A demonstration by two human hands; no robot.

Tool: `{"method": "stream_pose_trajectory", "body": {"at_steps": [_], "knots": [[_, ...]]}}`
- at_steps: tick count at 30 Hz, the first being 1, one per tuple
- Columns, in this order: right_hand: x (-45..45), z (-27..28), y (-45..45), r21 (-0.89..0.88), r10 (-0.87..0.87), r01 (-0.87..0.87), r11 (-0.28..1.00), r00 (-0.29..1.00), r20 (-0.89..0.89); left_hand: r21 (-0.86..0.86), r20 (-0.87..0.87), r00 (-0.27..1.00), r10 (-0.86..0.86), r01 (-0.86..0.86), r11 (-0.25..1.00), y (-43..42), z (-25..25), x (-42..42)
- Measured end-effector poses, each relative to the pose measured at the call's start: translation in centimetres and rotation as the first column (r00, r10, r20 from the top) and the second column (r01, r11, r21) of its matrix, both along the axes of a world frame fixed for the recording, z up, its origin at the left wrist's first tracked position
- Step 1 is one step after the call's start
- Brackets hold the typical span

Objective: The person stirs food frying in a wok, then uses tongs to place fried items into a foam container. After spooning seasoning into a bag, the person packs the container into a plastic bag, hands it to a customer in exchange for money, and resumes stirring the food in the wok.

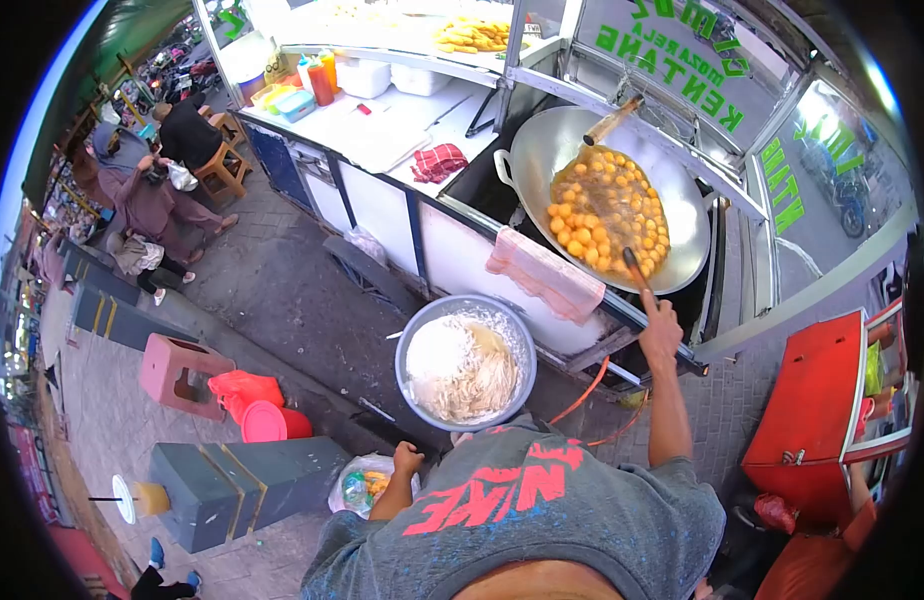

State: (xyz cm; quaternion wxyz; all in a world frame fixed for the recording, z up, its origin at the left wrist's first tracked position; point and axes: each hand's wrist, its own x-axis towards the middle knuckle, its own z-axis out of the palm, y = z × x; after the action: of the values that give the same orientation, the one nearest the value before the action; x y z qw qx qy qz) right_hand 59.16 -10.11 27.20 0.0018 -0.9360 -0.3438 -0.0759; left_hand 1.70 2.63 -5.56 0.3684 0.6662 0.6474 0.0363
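Observation:
My right hand is wrapped around the wooden handle of a stirring tool. Its dark end reaches the near edge of the oil in a large metal wok. Many round golden fried balls float in the bubbling oil. A second wooden handle leans over the wok's far rim; its other end is hidden. Low at my side, my left hand is closed, and whatever it may hold is hidden. Near it is a clear plastic bag. A grey basin of white flour and pale dough stands in front of my body.
A pink cloth hangs over the cart's edge. Sauce bottles and a red checked cloth lie on the counter. An orange hose runs below. Left are a pink stool, grey bollard and several people; right, a red box.

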Motion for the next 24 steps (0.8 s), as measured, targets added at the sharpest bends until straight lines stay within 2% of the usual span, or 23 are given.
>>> {"method": "stream_pose_trajectory", "body": {"at_steps": [3, 6, 7, 9, 10, 13, 14, 15, 17, 18, 19, 20, 21, 22, 24], "knots": [[4.4, 0.2, -1.7, -0.006, -0.104, 0.105, 0.994, 0.991, 0.087, -0.17, -0.043, 0.998, 0.037, -0.043, 0.985, 0.2, 2.1, 0.3], [9.7, 0.7, -2.6, 0.034, -0.135, 0.133, 0.991, 0.986, 0.095, -0.356, 0.099, 0.984, 0.147, -0.103, 0.929, 0.7, 4.9, 1.0], [12.0, -0.1, -2.7, 0.023, -0.143, 0.141, 0.99, 0.985, 0.099, -0.354, 0.104, 0.983, 0.151, -0.105, 0.929, 0.6, 4.9, 1.0], [14.5, 0.1, -1.2, -0.058, -0.264, 0.26, 0.964, 0.959, -0.102, -0.338, 0.115, 0.976, 0.186, -0.138, 0.931, 0.5, 4.7, 0.6], [14.6, 0.0, 0.1, -0.031, -0.286, 0.286, 0.958, 0.936, -0.205, -0.418, 0.105, 0.968, 0.226, -0.163, 0.894, 0.3, 5.5, 0.8], [15.0, -1.7, 5.3, 0.01, -0.281, 0.317, 0.948, 0.853, -0.439, -0.333, 0.044, 0.974, 0.221, -0.194, 0.923, -0.8, 8.2, 1.5], [15.6, -3.7, 7.3, 0.133, -0.213, 0.303, 0.944, 0.863, -0.458, -0.323, 0.098, 0.973, 0.208, -0.166, 0.932, -1.4, 8.9, 1.7], [16.0, -5.9, 9.4, 0.253, -0.142, 0.286, 0.924, 0.872, -0.469, -0.367, 0.143, 0.951, 0.275, -0.207, 0.907, -1.9, 7.8, 1.0], [15.7, -8.2, 14.0, 0.344, -0.155, 0.418, 0.841, 0.794, -0.587, -0.456, 0.225, 0.881, 0.416, -0.282, 0.844, -3.2, 3.4, -0.8], [17.0, -11.8, 16.3, 0.372, -0.102, 0.452, 0.811, 0.735, -0.671, -0.465, 0.181, 0.901, 0.394, -0.275, 0.841, -3.4, 3.7, -0.6], [17.9, -14.4, 18.2, 0.393, -0.043, 0.487, 0.78, 0.668, -0.743, -0.337, 0.207, 0.939, 0.275, -0.195, 0.921, -3.3, 4.2, -0.3], [17.5, -14.4, 19.3, 0.42, 0.045, 0.528, 0.739, 0.582, -0.812, -0.204, 0.214, 0.965, 0.151, -0.107, 0.973, -3.3, 4.9, 0.1], [16.5, -14.0, 20.9, 0.437, 0.139, 0.569, 0.696, 0.49, -0.86, -0.148, 0.19, 0.974, 0.121, -0.093, 0.985, -3.1, 5.7, 0.9], [15.9, -13.3, 22.2, 0.447, 0.238, 0.613, 0.652, 0.394, -0.888, -0.091, 0.162, 0.982, 0.093, -0.079, 0.993, -2.9, 6.5, 1.7], [14.7, -12.1, 23.3, 0.538, 0.398, 0.627, 0.564, 0.364, -0.842, -0.132, 0.067, 0.973, 0.221, -0.211, 0.968, -2.2, 8.0, 3.3]]}}
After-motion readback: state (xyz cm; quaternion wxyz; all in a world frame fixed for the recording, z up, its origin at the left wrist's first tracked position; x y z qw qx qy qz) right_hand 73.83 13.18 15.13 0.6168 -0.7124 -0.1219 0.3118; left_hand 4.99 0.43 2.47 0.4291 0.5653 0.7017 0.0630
